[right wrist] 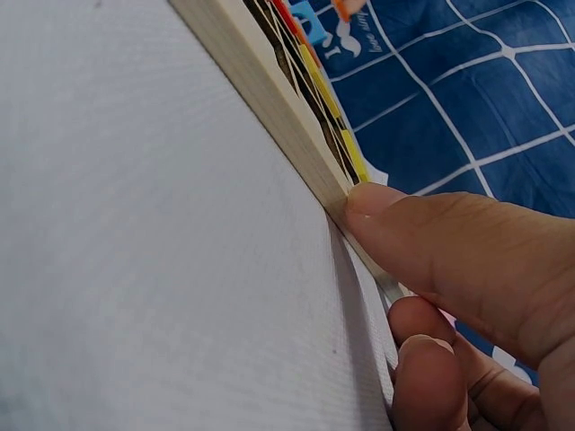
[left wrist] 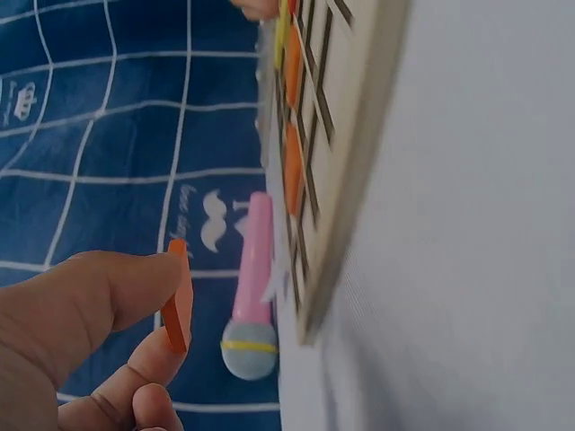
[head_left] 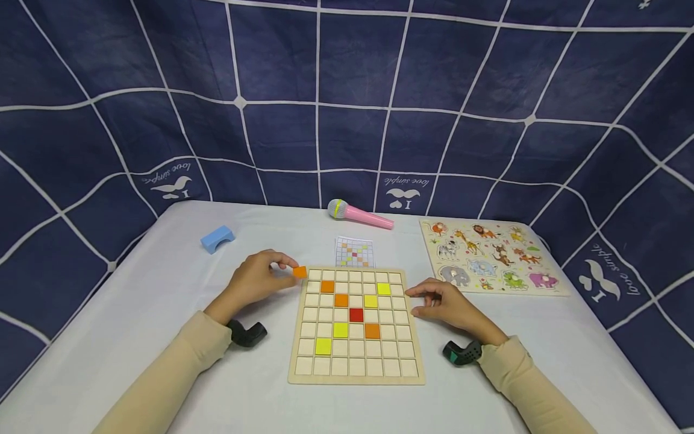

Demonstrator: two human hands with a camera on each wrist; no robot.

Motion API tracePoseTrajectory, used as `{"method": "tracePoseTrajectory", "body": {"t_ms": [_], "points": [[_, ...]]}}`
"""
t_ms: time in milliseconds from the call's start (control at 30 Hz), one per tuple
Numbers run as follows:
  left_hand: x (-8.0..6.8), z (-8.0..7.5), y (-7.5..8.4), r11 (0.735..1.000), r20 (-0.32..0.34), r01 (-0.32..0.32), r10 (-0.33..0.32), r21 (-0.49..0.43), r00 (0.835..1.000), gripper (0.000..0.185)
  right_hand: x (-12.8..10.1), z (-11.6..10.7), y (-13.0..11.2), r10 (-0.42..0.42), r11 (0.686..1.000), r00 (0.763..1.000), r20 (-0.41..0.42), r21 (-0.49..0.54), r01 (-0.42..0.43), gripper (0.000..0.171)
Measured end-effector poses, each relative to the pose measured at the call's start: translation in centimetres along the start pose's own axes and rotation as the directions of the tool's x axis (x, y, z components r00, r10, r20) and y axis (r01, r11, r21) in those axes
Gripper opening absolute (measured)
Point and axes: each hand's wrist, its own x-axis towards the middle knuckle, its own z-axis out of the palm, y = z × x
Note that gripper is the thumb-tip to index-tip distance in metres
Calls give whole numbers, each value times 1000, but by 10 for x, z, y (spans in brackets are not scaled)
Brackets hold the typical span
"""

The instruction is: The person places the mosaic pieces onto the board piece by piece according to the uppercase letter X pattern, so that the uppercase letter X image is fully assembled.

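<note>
grid board (head_left: 355, 378): seven coloured tiles seated | left hand (head_left: 255, 280) pinches orange tile (head_left: 300, 272) | right hand (head_left: 441, 303) relaxed, touching board edge

A white-covered table (head_left: 162, 313) carried a wooden grid board (head_left: 355, 378) near its front edge, a small pattern card (head_left: 355, 251) just behind it, a pink toy microphone (head_left: 359, 214) toward the back edge, a blue arch block (head_left: 217, 239) back left, and an animal puzzle (head_left: 490, 256) at the right.

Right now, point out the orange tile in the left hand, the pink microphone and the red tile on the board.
orange tile (head_left: 300, 272): head view, middle of its top face.
pink microphone (head_left: 368, 217): head view, on its pink handle.
red tile (head_left: 356, 314): head view, centre of the square.
</note>
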Motion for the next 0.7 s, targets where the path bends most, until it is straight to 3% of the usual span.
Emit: {"method": "tracePoseTrajectory", "body": {"t_ms": [300, 700], "points": [[-13, 11, 36, 993, 8, -120, 120, -8, 993, 29, 0, 0, 0, 13, 1000, 1000, 2, 8, -13, 36], [-31, 31, 66, 986, 37, -164, 166, -41, 985, 27, -1, 0, 0, 8, 1000, 1000, 0, 16, -8, 35]]}}
